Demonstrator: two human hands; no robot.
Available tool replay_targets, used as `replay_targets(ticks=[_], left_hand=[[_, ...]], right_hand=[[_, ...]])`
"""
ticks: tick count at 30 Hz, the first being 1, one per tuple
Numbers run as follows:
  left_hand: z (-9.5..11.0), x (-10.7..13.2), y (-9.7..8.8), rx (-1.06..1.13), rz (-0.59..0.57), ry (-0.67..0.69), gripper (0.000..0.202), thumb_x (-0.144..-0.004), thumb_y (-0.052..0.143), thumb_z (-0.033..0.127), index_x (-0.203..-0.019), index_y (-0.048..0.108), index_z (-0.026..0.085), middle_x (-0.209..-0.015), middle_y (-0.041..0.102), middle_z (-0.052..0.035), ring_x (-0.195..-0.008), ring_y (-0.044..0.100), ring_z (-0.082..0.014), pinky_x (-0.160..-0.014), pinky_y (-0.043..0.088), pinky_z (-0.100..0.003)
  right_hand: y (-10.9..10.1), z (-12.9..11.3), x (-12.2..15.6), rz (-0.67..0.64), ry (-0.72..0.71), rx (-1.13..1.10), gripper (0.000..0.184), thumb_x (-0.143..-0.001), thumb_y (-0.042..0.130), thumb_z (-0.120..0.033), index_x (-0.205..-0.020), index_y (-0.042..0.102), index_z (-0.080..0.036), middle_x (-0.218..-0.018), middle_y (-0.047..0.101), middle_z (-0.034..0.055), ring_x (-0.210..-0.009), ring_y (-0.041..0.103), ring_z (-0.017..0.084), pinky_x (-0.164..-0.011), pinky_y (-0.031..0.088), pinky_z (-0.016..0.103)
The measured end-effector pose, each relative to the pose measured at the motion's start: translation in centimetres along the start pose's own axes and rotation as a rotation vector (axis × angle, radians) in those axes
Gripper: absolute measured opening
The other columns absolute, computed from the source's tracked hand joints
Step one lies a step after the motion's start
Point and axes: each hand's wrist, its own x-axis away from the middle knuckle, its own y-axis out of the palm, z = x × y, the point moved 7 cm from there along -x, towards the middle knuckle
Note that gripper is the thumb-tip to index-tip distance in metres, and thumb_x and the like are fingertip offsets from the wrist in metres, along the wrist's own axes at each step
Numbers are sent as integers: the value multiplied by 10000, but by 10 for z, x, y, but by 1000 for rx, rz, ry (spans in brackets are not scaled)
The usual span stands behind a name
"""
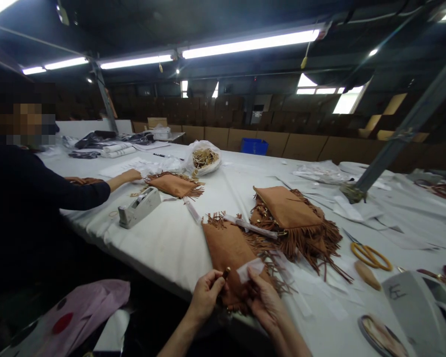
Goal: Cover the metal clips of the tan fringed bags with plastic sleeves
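A tan fringed leather bag (225,248) lies flat at the table's near edge, with both my hands over its lower end. Between thumb and fingertips, my left hand (205,293) pinches a small dark brown piece with a shiny end (226,273), perhaps a strap end or zip pull. My right hand (263,300) grips a translucent white sheet (250,269) by its lower edge; its other fingers rest near the bag's fringe. A strap wrapped in whitish film (250,227) crosses the bag's top. More fringed bags (288,208) are stacked just beyond, to the right.
Yellow-handled scissors (371,256), a grey tape dispenser (416,312) and a tape roll (382,337) lie right. Another tape dispenser (139,207) stands left. A co-worker's arm (85,193) reaches toward another fringed bag (174,184). Behind sits a plastic bag of tan strips (204,157).
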Motion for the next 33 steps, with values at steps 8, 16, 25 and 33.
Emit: replay_targets(ticks=[8,16,25,33], left_hand=[[3,4,2,-169,-8,23,255,-824,524,394,-774,624,165,-640,574,4,-627,514,-140,-622,396,-250],[5,4,2,-214,12,34,246,-832,509,368,-783,644,169,-648,586,4,-635,527,-148,-625,400,-250],[7,4,2,-197,7,50,230,-832,514,348,-791,646,165,-674,607,-3,-666,544,-152,-636,416,-243],[10,7,2,-145,-20,43,198,-839,524,340,-833,611,162,-739,650,-22,-706,581,-158,-660,437,-247]], right_hand=[[7,-5,6,42,116,-106,284,-608,783,-415,-652,617,-188,-583,637,-2,-548,585,150,-497,475,252],[15,-12,12,35,126,-178,298,-558,831,-378,-683,676,-156,-622,653,-4,-562,579,125,-543,482,226],[17,-19,12,-40,-27,227,424,-641,721,-527,-774,715,-125,-657,690,40,-603,621,199,-567,496,279],[34,-22,18,-198,-232,553,388,-717,665,-484,-839,713,-119,-772,711,81,-748,644,245,-680,507,304]])
